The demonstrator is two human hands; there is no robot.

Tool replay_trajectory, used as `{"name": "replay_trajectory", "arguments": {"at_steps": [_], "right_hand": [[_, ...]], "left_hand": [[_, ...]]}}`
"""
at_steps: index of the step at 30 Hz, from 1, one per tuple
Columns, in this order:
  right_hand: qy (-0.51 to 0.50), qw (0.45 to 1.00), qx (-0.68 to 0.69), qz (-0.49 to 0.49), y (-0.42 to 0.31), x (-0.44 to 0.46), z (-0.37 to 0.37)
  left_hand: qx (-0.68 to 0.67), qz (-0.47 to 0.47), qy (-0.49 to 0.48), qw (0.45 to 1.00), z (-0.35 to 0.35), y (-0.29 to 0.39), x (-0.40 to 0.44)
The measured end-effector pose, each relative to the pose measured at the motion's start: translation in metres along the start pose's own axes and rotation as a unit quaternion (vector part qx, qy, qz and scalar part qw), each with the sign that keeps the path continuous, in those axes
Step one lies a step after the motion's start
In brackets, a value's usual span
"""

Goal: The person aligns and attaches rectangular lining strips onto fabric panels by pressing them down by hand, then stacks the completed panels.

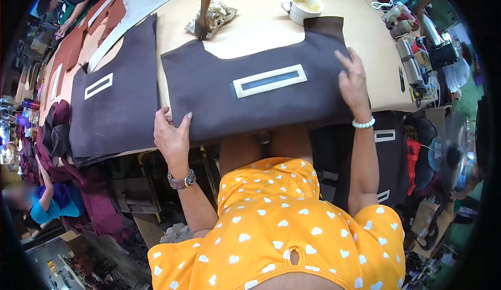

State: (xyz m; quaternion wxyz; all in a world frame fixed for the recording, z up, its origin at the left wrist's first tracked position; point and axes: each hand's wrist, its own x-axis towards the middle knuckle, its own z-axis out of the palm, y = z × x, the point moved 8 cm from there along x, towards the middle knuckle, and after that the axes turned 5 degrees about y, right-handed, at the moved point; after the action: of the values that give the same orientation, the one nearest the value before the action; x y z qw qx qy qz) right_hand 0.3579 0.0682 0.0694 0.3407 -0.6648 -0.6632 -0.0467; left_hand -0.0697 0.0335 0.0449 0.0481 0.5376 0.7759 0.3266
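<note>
- Worktop (253,34): pale surface; the dark brown panel (255,113), a flat sheet with a notched far side, lies along its near edge.
- White frame (269,75): a slim rectangle set at a slant on the middle of this panel, with a dark strip inside it.
- Left hand (172,137), with a wristwatch (181,179): at the panel's near left corner; its grip is spread, the thumb over the panel and the fingers beside its left side.
- Right hand (355,87), with a beaded bracelet (364,123): at the panel's right side; its grip is spread, two fingers extended. Whether it touches the panel cannot be told.
- Second dark panel (128,115): near the worktop's near left corner, bearing a smaller white frame (99,81).
- Brush (204,8): toward the far edge, wooden handle raised, head on a crumpled, pale-coated scrap (222,16).
- White mug (303,14): right of the brush, just beyond the panel, with yellowish contents.
- Rust-brown pieces (70,50): along the left edge.
</note>
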Motion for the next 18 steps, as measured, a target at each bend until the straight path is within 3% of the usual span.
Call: {"name": "replay_trajectory", "arguments": {"at_steps": [4,6,9,18], "right_hand": [[-0.118,0.987,0.025,-0.111,-0.102,-0.039,0.040],[-0.130,0.984,0.048,-0.110,-0.129,-0.053,0.063],[-0.127,0.987,-0.002,-0.100,-0.153,-0.061,0.080],[-0.145,0.977,0.051,-0.146,-0.180,-0.066,0.099]], "left_hand": [[-0.016,0.000,-0.014,1.000,0.004,0.000,-0.002],[-0.031,-0.001,-0.015,0.999,0.003,0.001,-0.002],[-0.036,0.007,-0.017,0.999,0.002,0.002,-0.003],[-0.041,0.024,-0.028,0.999,0.004,0.003,-0.003]]}}
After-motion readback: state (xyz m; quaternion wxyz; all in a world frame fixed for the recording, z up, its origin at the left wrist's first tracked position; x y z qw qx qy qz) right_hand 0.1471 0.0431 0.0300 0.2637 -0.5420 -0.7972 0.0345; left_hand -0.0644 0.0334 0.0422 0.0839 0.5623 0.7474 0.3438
